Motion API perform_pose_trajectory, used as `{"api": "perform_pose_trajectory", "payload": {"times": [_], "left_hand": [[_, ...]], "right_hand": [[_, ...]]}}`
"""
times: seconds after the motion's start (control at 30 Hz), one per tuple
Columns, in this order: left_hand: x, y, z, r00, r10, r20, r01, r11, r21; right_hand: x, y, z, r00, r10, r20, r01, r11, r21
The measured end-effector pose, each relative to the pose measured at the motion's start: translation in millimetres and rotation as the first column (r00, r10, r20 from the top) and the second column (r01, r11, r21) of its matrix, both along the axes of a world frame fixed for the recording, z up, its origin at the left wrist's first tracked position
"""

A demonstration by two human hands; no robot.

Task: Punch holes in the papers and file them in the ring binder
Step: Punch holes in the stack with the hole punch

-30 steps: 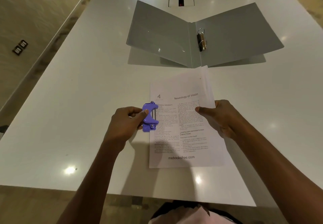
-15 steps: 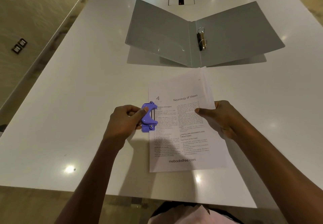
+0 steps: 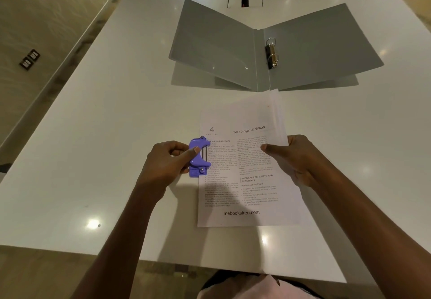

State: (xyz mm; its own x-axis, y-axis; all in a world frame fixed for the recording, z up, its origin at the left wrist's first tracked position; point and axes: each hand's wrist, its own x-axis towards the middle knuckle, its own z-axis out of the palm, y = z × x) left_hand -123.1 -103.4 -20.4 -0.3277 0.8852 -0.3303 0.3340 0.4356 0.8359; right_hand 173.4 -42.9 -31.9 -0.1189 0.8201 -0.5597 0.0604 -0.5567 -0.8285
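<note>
The left hand (image 3: 166,165) has its fingers (image 3: 190,152) closed around a small purple plastic hole punch (image 3: 197,157) set on the left edge of a printed white paper stack (image 3: 247,172). The right hand (image 3: 297,158) pinches the stack's right edge. Beyond, an open grey ring binder (image 3: 275,49) lies on the glossy white tabletop (image 3: 105,135).
</note>
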Motion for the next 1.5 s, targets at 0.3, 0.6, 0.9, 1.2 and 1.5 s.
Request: {"api": "perform_pose_trajectory", "payload": {"times": [0.3, 0.6, 0.9, 1.2, 1.5], "left_hand": [[2.1, 1.2, 2.0, 1.000, -0.008, -0.018, 0.008, 1.000, -0.016], [-1.6, 3.4, 4.6, 1.000, -0.009, 0.024, 0.009, 1.000, -0.027], [-0.3, 6.3, 5.8, 1.000, -0.005, 0.018, 0.006, 0.998, -0.056], [-4.8, 16.1, 9.6, 0.994, -0.098, -0.041, 0.090, 0.982, -0.163], [-14.1, 27.9, 5.6, 0.982, -0.180, -0.059, 0.160, 0.955, -0.250]], "right_hand": [[-2.7, 0.0, 1.4, 1.000, -0.011, -0.016, 0.011, 1.000, 0.003], [-3.1, 1.2, 0.4, 1.000, 0.006, 0.011, -0.006, 1.000, 0.010], [-1.0, 2.8, -5.7, 0.999, 0.017, 0.032, -0.017, 1.000, 0.021], [0.6, 6.6, -10.4, 0.997, 0.039, 0.064, -0.041, 0.999, 0.036], [0.0, 4.9, -7.1, 0.997, 0.031, 0.069, -0.033, 0.999, 0.031]]}}
